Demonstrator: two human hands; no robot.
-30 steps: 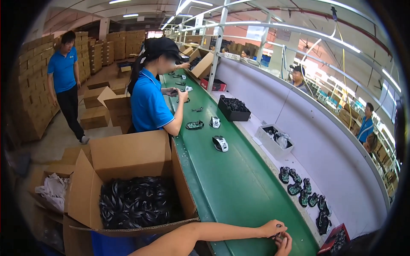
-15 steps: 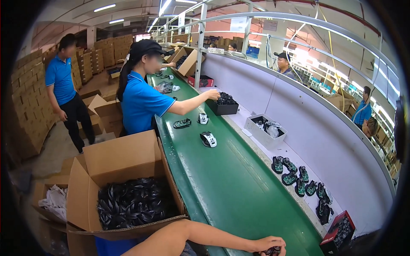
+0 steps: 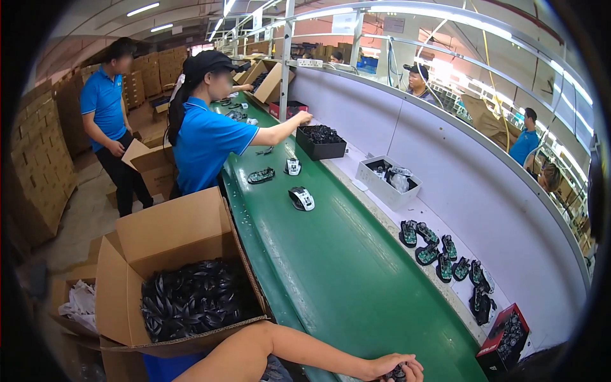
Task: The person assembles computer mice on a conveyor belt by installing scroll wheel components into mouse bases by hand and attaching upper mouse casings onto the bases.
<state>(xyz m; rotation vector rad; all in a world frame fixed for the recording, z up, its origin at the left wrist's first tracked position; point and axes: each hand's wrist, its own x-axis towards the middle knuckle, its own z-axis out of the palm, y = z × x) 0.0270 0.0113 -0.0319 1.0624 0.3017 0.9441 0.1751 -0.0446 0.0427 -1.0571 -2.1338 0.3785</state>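
My left arm reaches in from the bottom, and my left hand [image 3: 396,364] is curled over the near part of the green conveyor belt [image 3: 356,286]. In its fingers is a cluster of small dark parts [image 3: 397,374], partly hidden and cut by the picture's lower edge. To the right of it stands a red and black box [image 3: 506,340] full of small dark pieces. Several computer mouse bases with green circuit boards [image 3: 444,267] lie on the ledge beyond the belt. My right hand is not in view.
An open carton [image 3: 181,223] of black curved plastic pieces stands left of the belt. Farther up lie a white mouse [image 3: 301,198] and a circuit-board base [image 3: 261,176]. A co-worker [image 3: 210,140] reaches over a black box [image 3: 321,141]; a white box [image 3: 389,181] sits on the ledge.
My left hand has shifted slightly left, and its dark parts show more. The co-worker's hand has lifted off the black box. The person at the far left has moved. The whole view has shifted slightly.
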